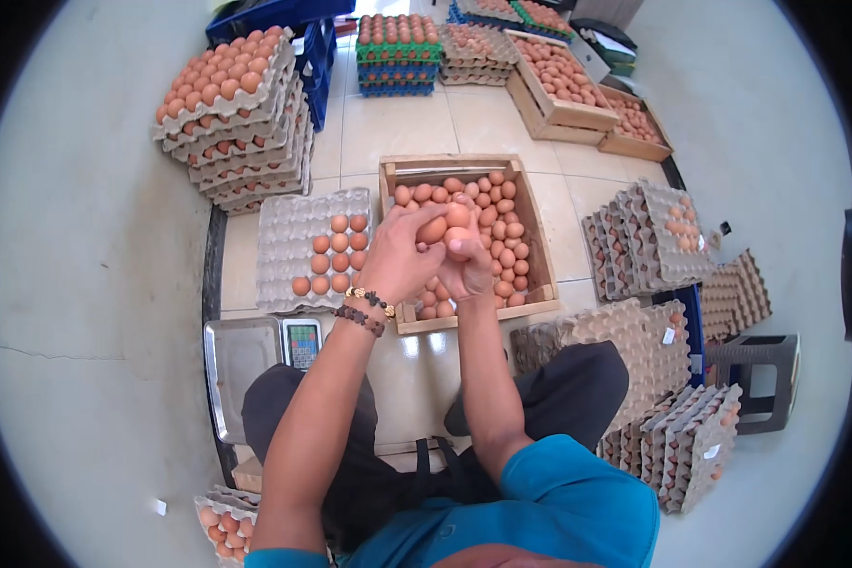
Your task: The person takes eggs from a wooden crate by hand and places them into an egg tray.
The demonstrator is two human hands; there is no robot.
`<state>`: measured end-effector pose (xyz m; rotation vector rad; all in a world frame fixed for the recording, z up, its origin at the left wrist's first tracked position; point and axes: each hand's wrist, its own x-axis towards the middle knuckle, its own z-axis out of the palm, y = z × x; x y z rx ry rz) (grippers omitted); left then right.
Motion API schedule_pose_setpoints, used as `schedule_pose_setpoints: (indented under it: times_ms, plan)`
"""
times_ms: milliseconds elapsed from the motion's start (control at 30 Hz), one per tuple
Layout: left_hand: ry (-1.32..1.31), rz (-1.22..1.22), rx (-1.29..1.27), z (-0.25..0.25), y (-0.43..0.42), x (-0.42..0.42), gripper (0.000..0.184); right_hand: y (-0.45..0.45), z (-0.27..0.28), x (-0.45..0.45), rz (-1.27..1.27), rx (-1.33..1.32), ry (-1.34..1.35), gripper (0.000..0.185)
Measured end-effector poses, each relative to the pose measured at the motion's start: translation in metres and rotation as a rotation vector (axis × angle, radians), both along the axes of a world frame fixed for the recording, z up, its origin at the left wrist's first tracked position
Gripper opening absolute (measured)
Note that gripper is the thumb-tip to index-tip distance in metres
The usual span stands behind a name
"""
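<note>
Stretching between pale walls [95,246], the tiled floor [393,133] serves as the work surface: a tall stack of filled trays [256,133] rises toward its far left corner, green and blue plastic trays [398,74] stand at its far edge, egg-filled boxes [568,125] sit toward its far right corner, and cardboard trays [639,360] crowd its right edge. A stool [750,348] stands over there too, while a scale [246,379] lies along the floor's left edge (its display is too small to read). In the middle, the wooden crate [450,162] holds loose eggs [521,252] right up to its right edge and near right corner, so plenty seems left to sort; the hands hide part of its left half. Just beside the crate's left edge, the egg tray [289,222] looks under half done: about a dozen eggs sit toward its right and near edges, with bare cups along its left and far edges. Over the crate, the left hand [399,248] bends thumb and fingers closely round an egg [432,230], and the right hand [470,270] is cupped about more; roughly three show between them, though which hand bears each is not fully clear.
</note>
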<state>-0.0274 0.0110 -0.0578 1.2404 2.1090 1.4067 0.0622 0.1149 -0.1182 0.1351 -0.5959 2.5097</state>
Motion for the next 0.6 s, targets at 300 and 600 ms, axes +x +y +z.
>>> schedule_pose_setpoints:
  times_ms: [300, 600]
  plan:
    - [-0.464, -0.189, 0.151, 0.021, -0.004, -0.011, 0.044, -0.001, -0.007, 0.009, -0.008, -0.248, 0.04, 0.061]
    - [-1.183, -0.162, 0.474, 0.067, -0.028, -0.041, 0.046, -0.003, 0.001, 0.008, 0.07, -0.224, -0.007, 0.053]
